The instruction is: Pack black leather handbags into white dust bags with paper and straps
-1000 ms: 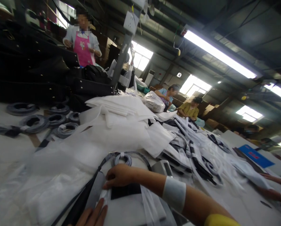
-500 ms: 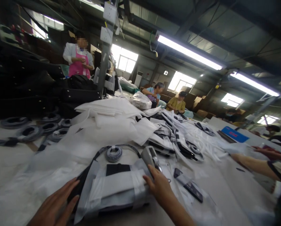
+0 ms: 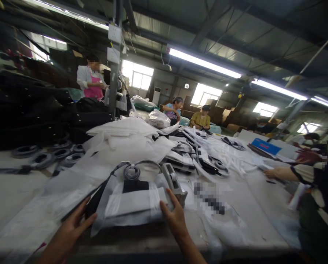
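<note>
In front of me is a black bag (image 3: 135,186) wrapped in white, translucent sheeting, with a pale band (image 3: 131,203) across its front. Its dark strap arches behind, and a small wrapped coil (image 3: 131,171) lies at its top. My left hand (image 3: 74,223) grips the bag's black left side, thumb toward the front and fingers behind. On the right end my right hand (image 3: 173,216) closes around the wrapping, thumb in front; some fingertips are hidden. Just beyond that hand stands a grey tape dispenser (image 3: 174,183).
White foam sheets (image 3: 125,143) are heaped behind the bag, beside wrapped black straps (image 3: 180,161). Several coils (image 3: 41,160) lie left near black bags (image 3: 21,128). A blurred dark item (image 3: 209,200) lies right. A co-worker's arm (image 3: 279,173) reaches over the table; other people work farther back.
The view has shifted. Both hands have closed in on the bag's ends, and its front seems tipped up slightly. The co-worker at right is more in view.
</note>
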Available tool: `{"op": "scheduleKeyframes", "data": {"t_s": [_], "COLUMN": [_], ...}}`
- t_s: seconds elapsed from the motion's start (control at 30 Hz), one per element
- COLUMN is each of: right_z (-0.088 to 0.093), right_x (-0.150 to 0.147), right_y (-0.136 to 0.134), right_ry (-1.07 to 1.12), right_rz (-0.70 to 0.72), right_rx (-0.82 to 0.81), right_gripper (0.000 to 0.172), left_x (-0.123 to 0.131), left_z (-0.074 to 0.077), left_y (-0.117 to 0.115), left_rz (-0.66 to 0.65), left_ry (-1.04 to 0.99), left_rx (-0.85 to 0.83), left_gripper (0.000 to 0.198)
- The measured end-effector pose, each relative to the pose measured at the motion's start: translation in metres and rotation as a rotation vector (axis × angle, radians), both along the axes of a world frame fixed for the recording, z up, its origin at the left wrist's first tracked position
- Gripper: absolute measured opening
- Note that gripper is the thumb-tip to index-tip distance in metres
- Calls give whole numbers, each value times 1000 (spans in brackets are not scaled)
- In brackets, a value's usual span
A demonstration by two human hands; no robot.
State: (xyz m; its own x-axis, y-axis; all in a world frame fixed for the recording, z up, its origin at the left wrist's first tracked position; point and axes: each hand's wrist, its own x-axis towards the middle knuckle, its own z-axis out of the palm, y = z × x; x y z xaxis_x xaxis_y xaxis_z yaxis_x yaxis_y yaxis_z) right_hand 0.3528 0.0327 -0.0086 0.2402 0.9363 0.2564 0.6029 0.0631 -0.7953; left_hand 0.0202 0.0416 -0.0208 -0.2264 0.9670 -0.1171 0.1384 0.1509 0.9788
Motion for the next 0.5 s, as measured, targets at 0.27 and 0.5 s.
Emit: {"op": "scheduleKeyframes", "data": {"t_s": [0.27,0.5], "right_z": [-25,-35], "right_x": [1,8], "right_y": [-34,-37], "right_ry": [264,196], "right_rz": [10,72], "right_rx": [160,184], "right_gripper": [83,64], "left_x": [-7,-36], "left_z": [-5,-30], "left_y": [-3,1], "left_rz": [8,17], "left_ry": [38,339], "left_rx": [159,156], "left_gripper": [72,66]}}
